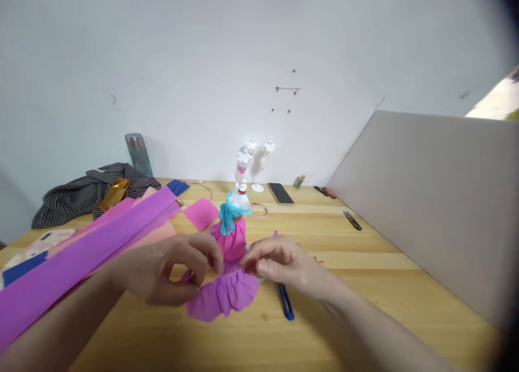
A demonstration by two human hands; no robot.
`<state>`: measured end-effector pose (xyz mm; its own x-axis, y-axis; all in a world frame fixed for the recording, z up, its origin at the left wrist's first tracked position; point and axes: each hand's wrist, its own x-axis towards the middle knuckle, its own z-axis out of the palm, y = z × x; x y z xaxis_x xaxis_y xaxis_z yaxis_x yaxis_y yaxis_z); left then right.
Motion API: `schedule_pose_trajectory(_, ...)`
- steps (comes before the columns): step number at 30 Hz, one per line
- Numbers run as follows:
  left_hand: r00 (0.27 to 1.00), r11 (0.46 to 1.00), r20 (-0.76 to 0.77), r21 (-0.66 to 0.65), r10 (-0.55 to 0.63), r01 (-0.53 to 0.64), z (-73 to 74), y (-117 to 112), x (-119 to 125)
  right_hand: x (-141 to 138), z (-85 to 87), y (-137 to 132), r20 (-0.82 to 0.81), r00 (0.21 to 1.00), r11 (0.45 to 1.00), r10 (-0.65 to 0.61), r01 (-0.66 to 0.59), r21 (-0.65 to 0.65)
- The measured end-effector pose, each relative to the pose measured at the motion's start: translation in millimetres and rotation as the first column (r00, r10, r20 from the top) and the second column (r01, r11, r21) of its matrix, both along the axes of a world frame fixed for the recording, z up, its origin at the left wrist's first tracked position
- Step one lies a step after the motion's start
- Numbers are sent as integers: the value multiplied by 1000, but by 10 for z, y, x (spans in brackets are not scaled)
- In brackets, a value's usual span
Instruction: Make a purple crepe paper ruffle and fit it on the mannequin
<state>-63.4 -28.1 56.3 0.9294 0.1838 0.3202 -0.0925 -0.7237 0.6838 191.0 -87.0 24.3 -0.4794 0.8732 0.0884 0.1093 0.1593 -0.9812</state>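
A small white mannequin bust (240, 200) stands on the wooden table (365, 285), dressed in a pink crepe-paper dress (233, 241) with a teal paper bow (227, 216). A gathered purple crepe-paper ruffle (224, 297) hangs at the dress's lower edge. My left hand (170, 269) pinches the ruffle's top edge at the left, fingers curled. My right hand (279, 263) pinches the same edge at the right, close to the dress. Blue-handled snips (285, 301) lie on the table just under my right hand.
Long purple and pink crepe-paper sheets (81, 253) lie at the left. A pink paper square (201, 212), other white mannequins (248, 164), a phone (280, 193), a bottle (138, 154), striped cloth (85, 191) and black snips (352, 220) sit further back. A grey partition (438, 199) stands on the right.
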Motion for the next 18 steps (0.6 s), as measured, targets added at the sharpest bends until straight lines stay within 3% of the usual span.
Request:
schedule_pose_trajectory(2, 999, 1000, 38, -8, -11, 11, 35, 7, -5, 69, 89, 62, 39, 988, 981, -150, 144, 127)
schedule_pose_trajectory(5, 994, 997, 81, -4, -73, 74, 112, 23, 8, 166, 237, 249, -49, 906, 849, -420, 411, 332)
schedule_pose_trajectory(7, 988, 992, 90, -3, -128, 129, 182, 44, 30, 204, 340, 421, -98, 860, 790, -500, 500, 357)
schedule_pose_trajectory(9, 982, 986, 96, -20, -161, 164, 256, 74, 53, 211, 437, 597, -92, 883, 801, -460, 457, 386)
schedule_pose_trajectory(13, 980, 978, 81, -83, -183, 190, 365, 130, 61, 155, 574, 866, -37, 965, 792, -259, 235, 564)
schedule_pose_trajectory(18, 990, 988, 130, -132, -60, 77, 365, 163, -49, 73, 618, 974, 29, 975, 767, -218, 153, 623)
